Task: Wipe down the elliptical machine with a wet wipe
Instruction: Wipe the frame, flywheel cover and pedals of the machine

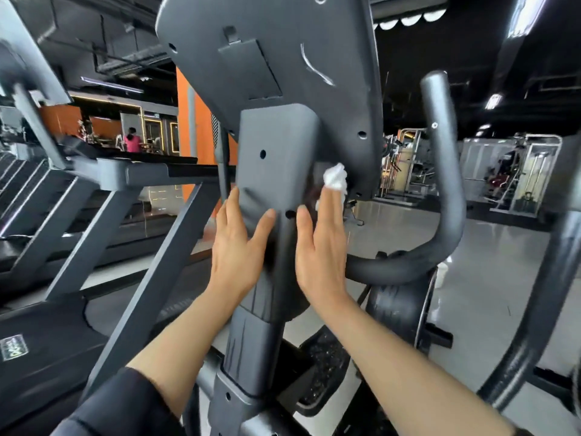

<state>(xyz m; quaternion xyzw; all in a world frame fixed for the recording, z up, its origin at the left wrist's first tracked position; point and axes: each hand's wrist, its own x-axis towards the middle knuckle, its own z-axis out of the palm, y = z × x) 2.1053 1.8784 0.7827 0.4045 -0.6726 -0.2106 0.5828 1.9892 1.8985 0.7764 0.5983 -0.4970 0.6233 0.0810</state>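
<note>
The elliptical machine (273, 171) filled the middle of the view, its grey console back tilted overhead and its column running down between both forearms. Left of it, treadmills (94, 196) stood close, their slanted frames crowding that side! To the right the pale floor (490, 278) lay open, broken only by the curved black handlebar (446, 184) rising just beside the column. The left hand (239, 243) lay flat on the column's left face, fingers straight, thumb spread across the front, holding nothing. The right hand (320, 247) was stretched out flat along the column's right edge, fingers straight, and its fingertips pressed the wet wipe (335, 177), a small crumpled white wad, up against the underside where column met console. Whether a finger curled round the wipe could not be told.
</note>
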